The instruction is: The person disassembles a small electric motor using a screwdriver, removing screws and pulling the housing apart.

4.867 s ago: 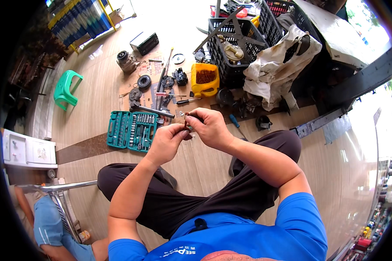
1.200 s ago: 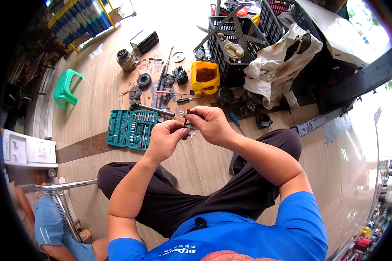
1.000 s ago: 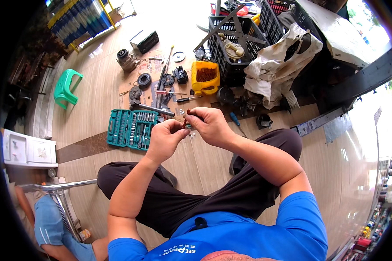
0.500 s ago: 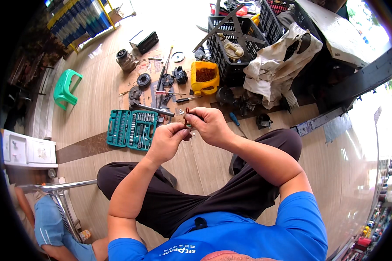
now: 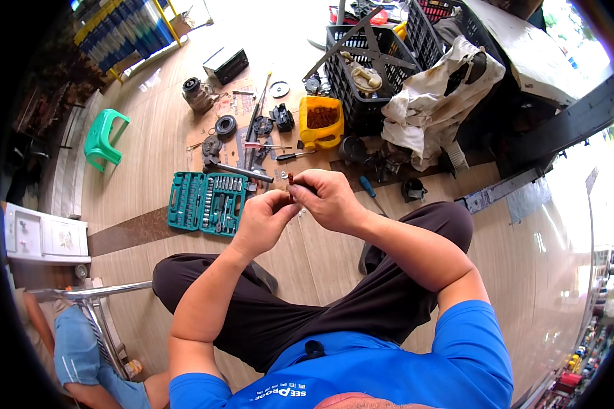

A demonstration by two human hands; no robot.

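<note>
Both my hands are raised in front of me, fingertips almost meeting. Between them is a small reddish-brown, copper-coloured piece (image 5: pixel 291 178), mostly covered by the fingers, so its exact kind cannot be made out. My right hand (image 5: pixel 326 198) pinches its upper part with thumb and forefinger. At the lower end, my left hand (image 5: pixel 262 215) is closed with thumb against fingers. Just beyond the hands, a yellow cut-open jug (image 5: pixel 309 139) holds a heap of similar reddish-brown bits. A green socket set case (image 5: pixel 189 219) lies unfolded left of my left hand.
Cardboard ahead carries screwdrivers, a black ring (image 5: pixel 225 125) and motor-like parts (image 5: pixel 198 95). Black crates (image 5: pixel 361 109) and a whitish sack (image 5: pixel 423 102) stand at the far right. A green stool (image 5: pixel 101 140) is at the left; another person's leg (image 5: pixel 78 347) shows lower left.
My fingers have shifted slightly around the reddish-brown piece, and less of it shows now. My left hand has moved a little toward the right hand. The surroundings look the same.
</note>
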